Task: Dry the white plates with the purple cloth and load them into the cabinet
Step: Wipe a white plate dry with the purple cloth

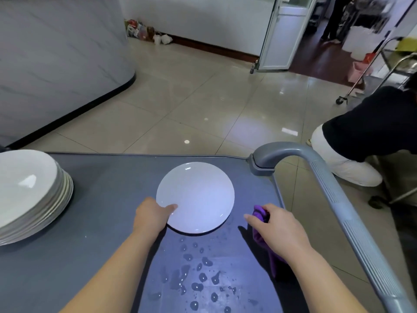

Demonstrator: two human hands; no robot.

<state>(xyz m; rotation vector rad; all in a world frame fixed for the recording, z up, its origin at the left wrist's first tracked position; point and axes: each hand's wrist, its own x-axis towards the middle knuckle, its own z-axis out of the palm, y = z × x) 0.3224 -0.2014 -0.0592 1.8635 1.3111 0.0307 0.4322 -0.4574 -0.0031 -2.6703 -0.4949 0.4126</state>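
While right hand [276,229] clutches purple cloth [261,216], left hand [151,214] grips plate [196,196].

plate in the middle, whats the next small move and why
Probably bring the purple cloth in the right hand onto the plate and start wiping: the left hand already grips its near rim, and water drops lie on the cart top.

glossy white plate [198,197], soft purple cloth [261,224], matt grey cart top [101,199]

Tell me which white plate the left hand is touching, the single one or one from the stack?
The single plate, lying alone mid-cart; the left hand grips its near rim. The stacked plates sit untouched at the far left.
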